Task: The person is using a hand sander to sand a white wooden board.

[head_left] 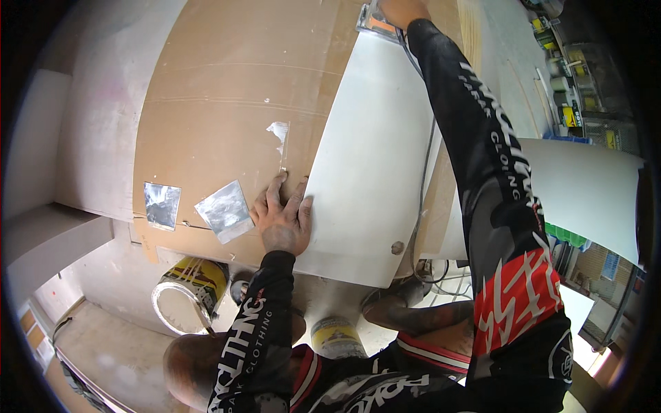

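Note:
A long white panel [365, 151] lies on a sheet of brown cardboard [227, 76]. My left hand [286, 224] rests flat at the panel's left edge, open, its fingers spread over the cardboard and the panel's rim. At the far end my right hand [405, 10] is closed on an electric sander [377, 26], which sits on the panel's far part. The top of the picture cuts off part of this hand. From the sander a dark power cord [423, 199] runs back along the panel's right side. A round dark spot [397, 248] marks the panel's near right corner.
Two smeared silvery square plates [224, 210] [162, 205] lie left of my left hand. Below the cardboard stands a bucket [186, 296] with whitish contents; another bucket [336, 337] stands between my legs. Shelves with cans [568, 113] and a pale curved panel [585, 186] are at the right.

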A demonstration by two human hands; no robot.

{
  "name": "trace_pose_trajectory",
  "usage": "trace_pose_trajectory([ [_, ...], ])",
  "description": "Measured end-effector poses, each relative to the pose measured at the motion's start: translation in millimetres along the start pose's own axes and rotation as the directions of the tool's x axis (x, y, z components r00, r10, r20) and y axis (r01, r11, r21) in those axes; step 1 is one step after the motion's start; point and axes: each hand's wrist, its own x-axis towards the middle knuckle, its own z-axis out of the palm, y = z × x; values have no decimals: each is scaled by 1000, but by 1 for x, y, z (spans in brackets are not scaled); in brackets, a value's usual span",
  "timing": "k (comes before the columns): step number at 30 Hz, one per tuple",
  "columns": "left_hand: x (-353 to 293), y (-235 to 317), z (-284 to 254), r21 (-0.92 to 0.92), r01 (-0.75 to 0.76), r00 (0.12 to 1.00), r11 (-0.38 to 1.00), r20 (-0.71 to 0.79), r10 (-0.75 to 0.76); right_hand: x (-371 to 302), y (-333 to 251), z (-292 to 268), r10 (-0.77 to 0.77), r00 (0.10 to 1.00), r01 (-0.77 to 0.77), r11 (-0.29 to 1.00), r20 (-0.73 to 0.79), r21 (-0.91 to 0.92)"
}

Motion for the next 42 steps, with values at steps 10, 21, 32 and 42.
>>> trace_pose_trajectory([
  [10,-1,-1,4,38,-33,999,999,-23,34,-202,-78,-80,53,990,-90,948,128,306],
  [21,0,-1,6,70,-28,999,997,-21,29,-372,-152,-168,101,979,-162,907,175,388],
  [32,-1,-2,6,55,-43,999,998,-21,44,-278,-82,-116,195,981,-185,924,3,334],
  [42,0,0,5,80,-57,998,995,-10,58,-132,-1,-104,490,871,-469,849,-30,243],
])
